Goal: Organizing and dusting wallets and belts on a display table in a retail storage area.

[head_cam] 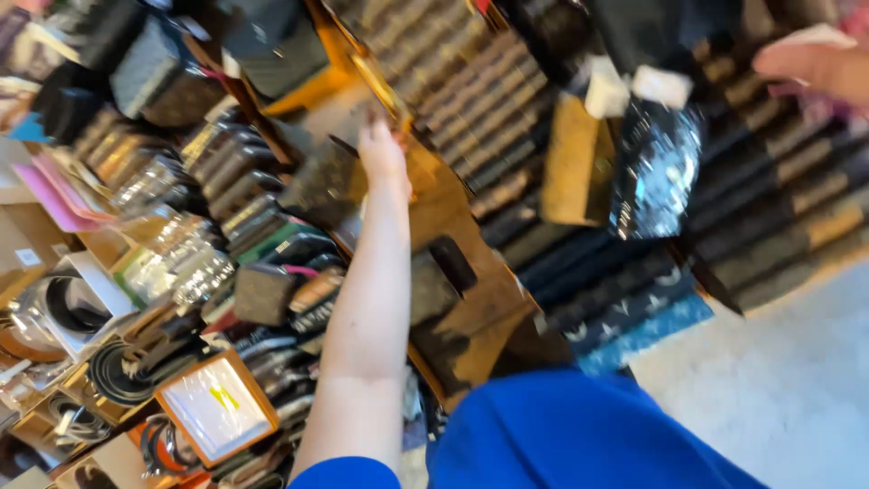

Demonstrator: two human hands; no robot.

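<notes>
We see matt, leather-like wallets [258, 292] at nine o'clock beside our left hand [382, 156]. A glossy clear plastic bag [654, 172] shines at two o'clock. The stand [471, 299] looks like smooth orange-brown wood or card. At seven o'clock, a shiny film covers an orange box [217, 407]. Our blue clothing [570, 435] looks like smooth cloth.
</notes>
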